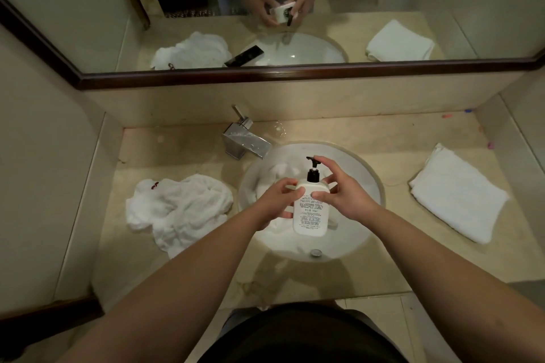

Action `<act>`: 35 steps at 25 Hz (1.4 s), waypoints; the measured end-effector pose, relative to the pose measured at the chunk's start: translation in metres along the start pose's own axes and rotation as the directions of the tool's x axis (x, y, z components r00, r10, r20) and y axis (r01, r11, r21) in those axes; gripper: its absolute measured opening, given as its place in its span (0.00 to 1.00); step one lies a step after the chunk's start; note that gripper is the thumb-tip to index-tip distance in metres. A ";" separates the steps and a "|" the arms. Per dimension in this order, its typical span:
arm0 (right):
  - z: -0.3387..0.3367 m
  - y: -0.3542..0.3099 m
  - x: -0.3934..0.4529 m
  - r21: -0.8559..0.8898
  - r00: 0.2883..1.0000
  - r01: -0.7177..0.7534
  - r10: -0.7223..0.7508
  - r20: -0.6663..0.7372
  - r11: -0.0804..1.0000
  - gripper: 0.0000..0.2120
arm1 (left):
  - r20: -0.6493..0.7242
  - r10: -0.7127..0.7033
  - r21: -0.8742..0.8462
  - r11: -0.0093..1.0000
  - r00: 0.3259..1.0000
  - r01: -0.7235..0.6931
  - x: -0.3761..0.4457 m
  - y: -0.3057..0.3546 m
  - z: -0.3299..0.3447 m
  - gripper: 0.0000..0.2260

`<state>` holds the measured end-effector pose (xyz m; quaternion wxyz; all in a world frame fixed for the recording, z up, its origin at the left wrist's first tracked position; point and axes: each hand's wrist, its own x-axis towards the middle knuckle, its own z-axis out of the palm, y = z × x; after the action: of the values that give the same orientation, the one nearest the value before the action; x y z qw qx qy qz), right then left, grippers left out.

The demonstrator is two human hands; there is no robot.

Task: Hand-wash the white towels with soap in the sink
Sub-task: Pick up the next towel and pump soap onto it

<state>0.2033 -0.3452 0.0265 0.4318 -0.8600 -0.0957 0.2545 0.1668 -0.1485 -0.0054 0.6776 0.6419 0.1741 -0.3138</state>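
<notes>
Fingers (pixel 290 190) of the left hand (pixel 275 200) grip the soap bottle (pixel 310 209) over the sink (pixel 371 177); the right hand (pixel 342 190) steadies it, a finger reaching the pump (pixel 312 160), probably to dispense onto the towel in the sink (pixel 265 178). A crumpled towel (pixel 180 206) and a folded towel (pixel 457 194) wait on the table (pixel 383 132).

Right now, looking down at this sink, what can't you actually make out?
- Head view: the towel in the sink is mostly hidden by both hands and the soap bottle.
- The bottle's label print is too small to read.
- The left hand covers the bottle's left side.
- The red mark on the crumpled towel is too small to identify.
</notes>
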 end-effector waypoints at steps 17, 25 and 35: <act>-0.109 0.060 -0.002 0.308 0.987 -0.115 0.143 -0.068 0.944 0.22 | 0.024 0.166 0.217 0.962 0.986 -0.167 0.056 0.075 0.093 0.16; -0.198 0.109 0.028 0.324 0.982 -0.125 0.164 -0.097 0.938 0.19 | 0.108 0.205 0.476 0.848 0.973 -0.232 0.140 0.123 0.143 0.25; -0.216 0.176 0.079 0.231 0.954 -0.195 0.239 -0.182 0.953 0.25 | 0.061 0.174 0.786 0.598 0.983 -0.155 0.225 0.131 0.180 0.23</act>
<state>0.3733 -0.5722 -0.0330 0.4972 -0.8367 0.0729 0.2179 0.3890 -0.3730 -0.0286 0.3511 0.8905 -0.0338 -0.2874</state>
